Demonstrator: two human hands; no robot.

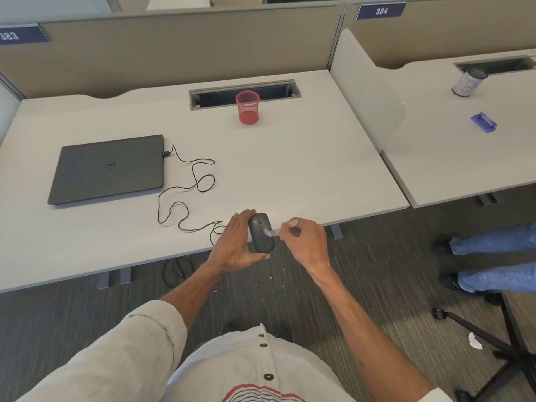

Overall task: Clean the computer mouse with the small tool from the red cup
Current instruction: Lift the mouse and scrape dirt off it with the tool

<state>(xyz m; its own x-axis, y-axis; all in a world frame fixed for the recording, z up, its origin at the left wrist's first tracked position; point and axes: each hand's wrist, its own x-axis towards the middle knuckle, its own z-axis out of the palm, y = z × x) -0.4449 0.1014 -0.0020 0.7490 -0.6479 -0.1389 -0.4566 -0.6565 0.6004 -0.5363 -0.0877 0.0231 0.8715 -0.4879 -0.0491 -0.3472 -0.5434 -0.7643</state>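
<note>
Both hands meet at the front edge of the desk point(290, 169). Left hand point(236, 242) grips the mouse point(261, 233): its fingers reach over the far end and left flank, and the thumb lies under the near end, so the dark body sits cradled with its top facing up. Right hand point(304, 242) is curled round the tool point(282, 227), pinching it close to the working end, with the pale wooden handle poking out past the knuckles, away from the person. The tool's light tip touches the right side of the mouse, about midway along it (whether that tip is bristles or a flat blade I cannot tell from here). Whether the mouse rests on the desk edge or is lifted off it is also unclear.

From behind the left hand a thin black cable point(158, 208) snakes off in loose loops, away and to the left, to a closed laptop point(107, 169) lying flat well to the left of both hands. Straight beyond the hands, well apart from them, the red mesh cup point(247, 107) stands upright just in front of a slot point(208, 98) in the desk. Far off to the right of the right hand, on a neighbouring desk point(449, 158), stand a pale can point(468, 82) and, nearer, a small blue object point(483, 122). Also to the right of the right hand, down on the carpet, someone's legs in jeans point(499, 278) show.
</note>
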